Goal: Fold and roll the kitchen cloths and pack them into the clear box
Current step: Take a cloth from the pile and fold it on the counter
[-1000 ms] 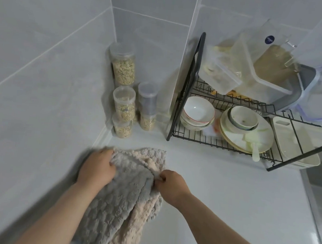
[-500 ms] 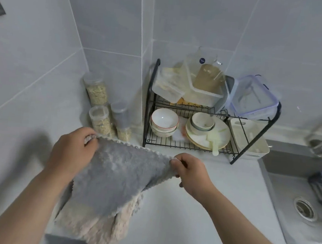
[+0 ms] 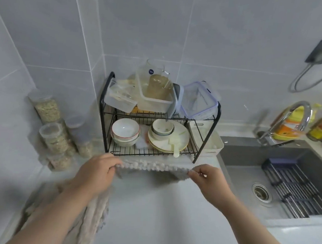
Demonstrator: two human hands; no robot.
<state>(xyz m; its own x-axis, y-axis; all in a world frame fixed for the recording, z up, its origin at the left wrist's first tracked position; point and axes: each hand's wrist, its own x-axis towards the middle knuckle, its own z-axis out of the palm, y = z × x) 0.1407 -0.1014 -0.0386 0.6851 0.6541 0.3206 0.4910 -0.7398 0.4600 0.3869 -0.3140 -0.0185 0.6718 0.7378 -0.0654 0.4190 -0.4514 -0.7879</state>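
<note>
A grey bobbled kitchen cloth [image 3: 153, 168] is stretched flat in the air in front of the dish rack, seen almost edge-on. My left hand [image 3: 95, 171] pinches its left corner and my right hand [image 3: 210, 181] pinches its right corner. A beige cloth [image 3: 89, 218] lies crumpled on the white counter under my left forearm, partly hidden by it. Clear plastic boxes [image 3: 156, 100] are stacked on the rack's top shelf; a blue-rimmed one [image 3: 198, 101] stands on edge at the right.
A black wire dish rack [image 3: 205, 145] with bowls and plates stands at the back of the counter [image 3: 158, 215]. Jars of grain [image 3: 54, 138] line the left wall. A grey sink [image 3: 279, 182] with a faucet [image 3: 290, 121] and bottles lies at the right.
Both hands lifted the grey cloth off the beige one, moved it right and forward, and pulled it taut. The view swung right, bringing the sink into sight.
</note>
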